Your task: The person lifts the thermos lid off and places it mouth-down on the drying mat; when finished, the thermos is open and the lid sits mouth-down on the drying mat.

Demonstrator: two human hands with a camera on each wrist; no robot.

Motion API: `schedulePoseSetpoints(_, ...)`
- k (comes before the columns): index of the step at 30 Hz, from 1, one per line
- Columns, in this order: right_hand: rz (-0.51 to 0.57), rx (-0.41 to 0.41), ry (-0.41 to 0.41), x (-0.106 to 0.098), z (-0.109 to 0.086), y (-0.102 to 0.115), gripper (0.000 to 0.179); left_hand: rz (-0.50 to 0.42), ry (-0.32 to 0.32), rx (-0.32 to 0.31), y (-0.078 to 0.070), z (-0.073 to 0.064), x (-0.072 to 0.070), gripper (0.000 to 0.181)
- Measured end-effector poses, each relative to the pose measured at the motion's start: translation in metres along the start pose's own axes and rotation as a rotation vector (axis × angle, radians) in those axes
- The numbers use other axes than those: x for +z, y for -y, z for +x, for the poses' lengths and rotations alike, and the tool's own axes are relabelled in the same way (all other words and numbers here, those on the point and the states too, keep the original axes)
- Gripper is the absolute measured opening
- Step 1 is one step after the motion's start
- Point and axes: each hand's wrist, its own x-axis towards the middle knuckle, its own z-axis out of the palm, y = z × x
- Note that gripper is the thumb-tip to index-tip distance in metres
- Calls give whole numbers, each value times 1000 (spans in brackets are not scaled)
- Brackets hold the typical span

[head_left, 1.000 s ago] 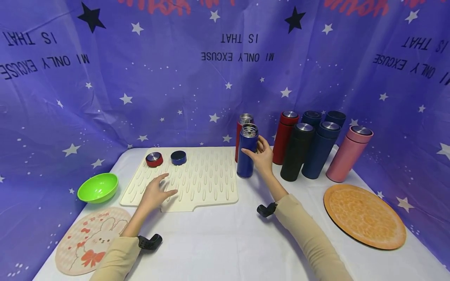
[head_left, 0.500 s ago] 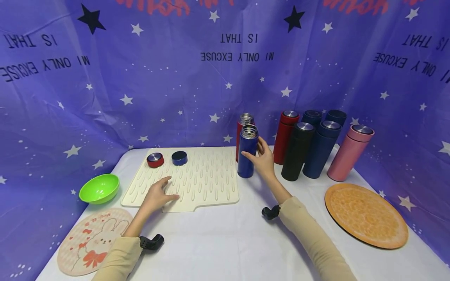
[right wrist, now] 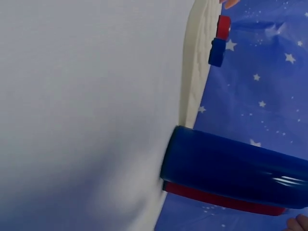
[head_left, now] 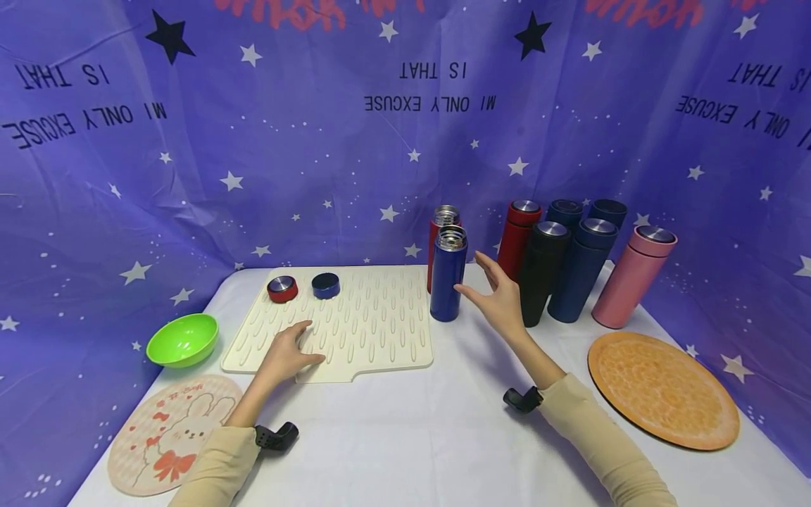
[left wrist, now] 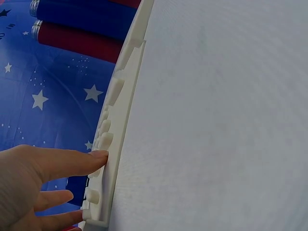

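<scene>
A blue thermos bottle without its lid stands upright on the white cloth, just right of the mat. Close to its right side is my right hand, thumb and fingers spread apart and holding nothing. Behind the blue bottle, partly hidden, stands a lidless red thermos bottle. My left hand is spread over the front left part of the cream drying mat, nothing in its grasp. Farther back on that mat sit a red lid and a blue lid.
Several capped thermos bottles stand at the right, among them a black one and a pink one. An orange round mat lies in front of them. At the left are a green bowl and a rabbit placemat.
My right hand has let go of the blue thermos bottle and drawn away to the right. The bottle stays standing. My left hand has hardly moved.
</scene>
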Motion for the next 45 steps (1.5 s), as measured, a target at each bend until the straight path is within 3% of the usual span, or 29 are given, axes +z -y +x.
schedulePoseSetpoints(5,-59,-58,-6,-19,-4,1,71,-6,4,-13,0,0,0,80)
schedulePoseSetpoints(10,-67,-101,-32,-43,-11,19,68,-11,9,-22,-1,1,0,80)
schedulePoseSetpoints(15,-122,-157,-103,-68,-16,44,66,-7,4,-26,1,1,1,79)
schedulePoseSetpoints(19,-120,-148,-173,-84,-16,42,66,-6,1,-18,2,0,1,78)
schedulePoseSetpoints(31,-27,11,-286,-104,-10,1,67,-23,8,-6,1,-1,1,77)
schedulePoseSetpoints(39,33,194,-268,-101,0,-28,76,-14,9,7,2,0,1,77)
schedulePoseSetpoints(45,-19,294,-288,-94,4,-67,84,-20,6,11,0,-1,1,76)
